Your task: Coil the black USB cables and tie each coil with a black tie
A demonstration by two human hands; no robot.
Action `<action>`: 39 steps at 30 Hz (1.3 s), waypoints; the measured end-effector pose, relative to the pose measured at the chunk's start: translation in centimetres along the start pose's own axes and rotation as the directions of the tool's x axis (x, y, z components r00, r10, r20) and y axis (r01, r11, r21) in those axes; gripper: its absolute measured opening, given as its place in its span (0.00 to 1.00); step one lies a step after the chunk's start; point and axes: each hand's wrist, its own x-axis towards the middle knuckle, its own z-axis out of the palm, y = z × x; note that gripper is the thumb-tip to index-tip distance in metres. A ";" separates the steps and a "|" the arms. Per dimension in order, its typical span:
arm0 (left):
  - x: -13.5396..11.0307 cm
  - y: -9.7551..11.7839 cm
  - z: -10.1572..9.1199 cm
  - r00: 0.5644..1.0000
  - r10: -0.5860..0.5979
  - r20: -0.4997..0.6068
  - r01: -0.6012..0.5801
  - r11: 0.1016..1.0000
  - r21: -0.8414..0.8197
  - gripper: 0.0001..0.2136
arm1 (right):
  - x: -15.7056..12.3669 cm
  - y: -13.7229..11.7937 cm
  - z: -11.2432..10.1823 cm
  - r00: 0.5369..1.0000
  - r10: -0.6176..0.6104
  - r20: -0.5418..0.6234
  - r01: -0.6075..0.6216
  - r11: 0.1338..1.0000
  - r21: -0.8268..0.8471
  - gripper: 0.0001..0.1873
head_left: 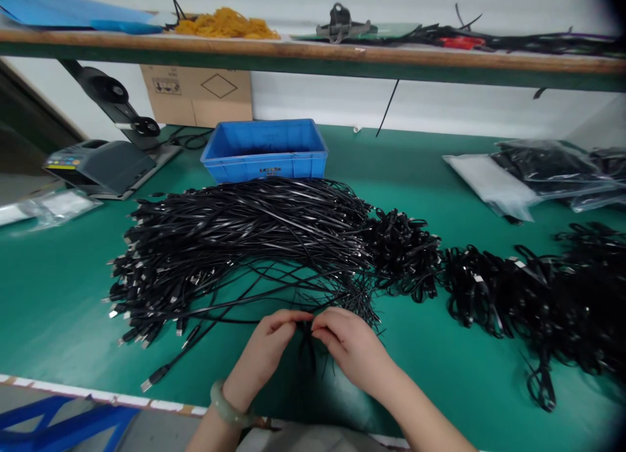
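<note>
My left hand [264,347] and my right hand [349,351] meet low in the view above the green work surface [73,321], their fingertips pinching thin black wires [309,338]. The wires run up into a large heap of flat black USB cables [244,237], whose metal plugs fan out at its left side. My fingers hide the exact grip. A single loose cable with a plug [156,376] lies near my left hand. A pale green bangle [227,405] circles my left wrist. Coiled black cable bundles [518,295] lie to the right.
A blue plastic crate [264,153] stands behind the heap, beside a grey tabletop machine [100,168]. Plastic bags of black cables [548,168] lie at the right. Above runs a wooden shelf [313,53] holding yellow rubber bands [225,25] and more cables.
</note>
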 end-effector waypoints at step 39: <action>1.0 -1.2 1.4 0.991 0.054 0.120 -0.044 0.995 -0.087 0.14 | 1.5 4.2 -8.0 0.796 0.173 -0.580 0.092 0.912 0.399 0.17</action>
